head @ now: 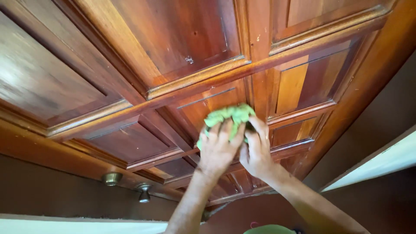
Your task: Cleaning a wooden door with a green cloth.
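— Hands first: where are they, and what do they have?

— Both reach up to a dark red-brown panelled wooden door point(190, 56) that fills most of the view. The left hand point(218, 149) lies with its back to the camera, fingers point(225, 130) spread and pressed flat over a crumpled bright green cloth point(227, 115). The right hand point(256, 149) is just beside it, touching it at the thumb side, fingers curled onto the lower right edge of the same cloth.

— So both are clamped on it?

— The left hand is open and pressing rather than gripping. The right hand is closed on the cloth's edge, though its fingertips are tucked under the fabric and cannot be seen.

— Where does the cloth sit on the door?

— Against a small recessed panel near the middle of the door, just beside the vertical wooden rail that parts it from the panels on the right. Much of the cloth is hidden beneath the hands; only its upper part shows.

— Anything else near?

— Two round brass-coloured knobs point(112, 178) on the door's edge at lower left, small and somewhat blurred. A dark brown wall point(56, 190) lies past them, with a pale strip point(82, 226) cut off by the bottom edge. At the right, a bright white band point(381, 162) is cut by the frame; I cannot tell what it is. A rounded green shape point(269, 229) peeps in at the bottom, mostly out of view.
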